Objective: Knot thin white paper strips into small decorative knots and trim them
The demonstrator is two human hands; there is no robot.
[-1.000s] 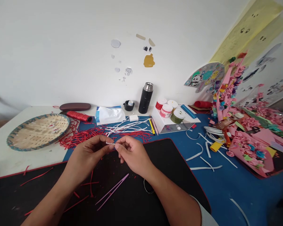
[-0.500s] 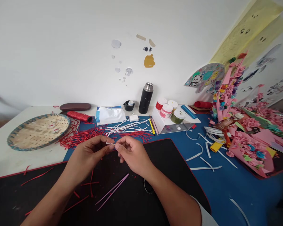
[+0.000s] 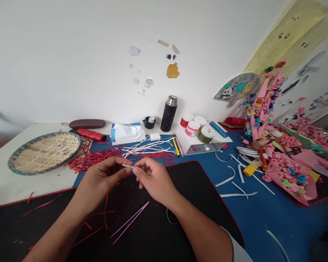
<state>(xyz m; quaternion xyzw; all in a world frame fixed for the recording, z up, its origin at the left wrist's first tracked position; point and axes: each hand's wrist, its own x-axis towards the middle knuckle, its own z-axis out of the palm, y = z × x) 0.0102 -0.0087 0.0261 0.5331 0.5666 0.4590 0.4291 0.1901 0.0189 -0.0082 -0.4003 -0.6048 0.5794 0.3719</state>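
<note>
Low over a black desk mat (image 3: 153,233), my left hand (image 3: 102,178) and my right hand (image 3: 154,180) meet fingertip to fingertip. Between them, a short white paper strip (image 3: 127,166) is pinched, with most of its length covered by my fingers. Two thin purple strips (image 3: 129,222) lie on the mat below my right hand. Loose red paper shreds (image 3: 95,158) are heaped just beyond my left hand, and a tangle of white paper strips (image 3: 147,146) lies beyond my fingertips.
A woven bamboo tray (image 3: 22,160) and a spool of red cord (image 3: 92,135) stand at the left. Behind are a black thermos (image 3: 168,113) and paint jars on a white stand (image 3: 190,145). Pink paper-flower crafts (image 3: 291,174) crowd the right, beside scattered white strips (image 3: 226,180).
</note>
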